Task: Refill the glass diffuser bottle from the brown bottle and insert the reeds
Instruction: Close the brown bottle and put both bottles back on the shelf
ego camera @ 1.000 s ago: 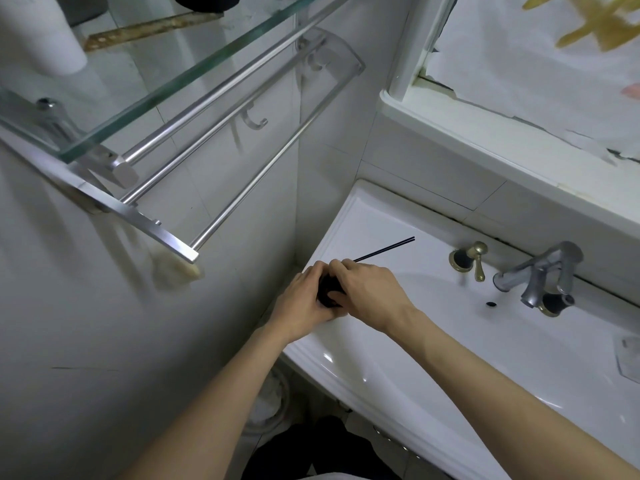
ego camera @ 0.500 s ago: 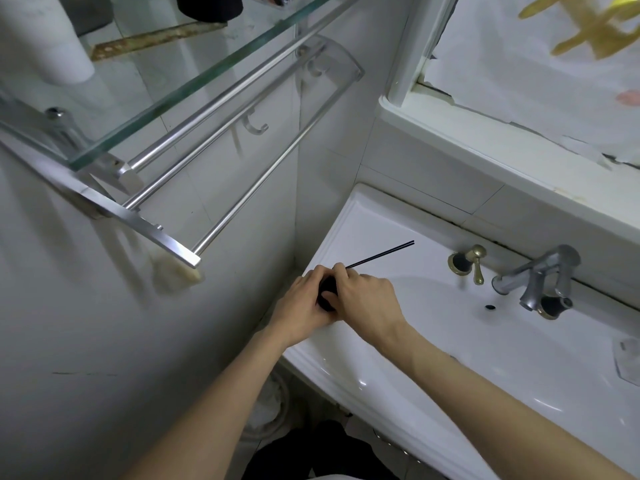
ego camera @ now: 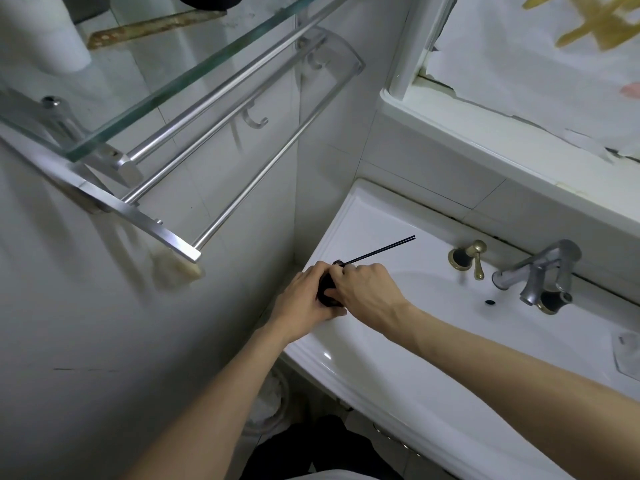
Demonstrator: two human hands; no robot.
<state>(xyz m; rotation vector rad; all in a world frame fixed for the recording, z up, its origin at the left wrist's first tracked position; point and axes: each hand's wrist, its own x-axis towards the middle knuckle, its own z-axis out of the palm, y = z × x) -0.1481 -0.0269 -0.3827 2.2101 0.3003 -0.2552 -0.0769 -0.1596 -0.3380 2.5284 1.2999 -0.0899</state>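
Note:
Both hands meet over the left rim of the white sink (ego camera: 353, 216). My left hand (ego camera: 304, 299) wraps around a small dark bottle (ego camera: 325, 289), of which only a dark sliver shows between the hands. My right hand (ego camera: 367, 292) is closed over the bottle's top from the right. Thin black reeds (ego camera: 384, 249) stick out from between the hands and point up and to the right, lying low over the sink's rim. Whether the dark bottle is the brown one or the diffuser cannot be told.
A metal towel rack (ego camera: 180, 244) and a glass shelf (ego camera: 166, 95) jut from the left wall above the hands. A brass-and-black fitting (ego camera: 465, 258) and a chrome tap (ego camera: 540, 275) stand at the sink's back. A clear soap dish (ego camera: 628, 351) sits at the right edge.
Both hands stay clasped on the dark bottle at the same spot; the fingers have shifted slightly. The reeds still point up and right.

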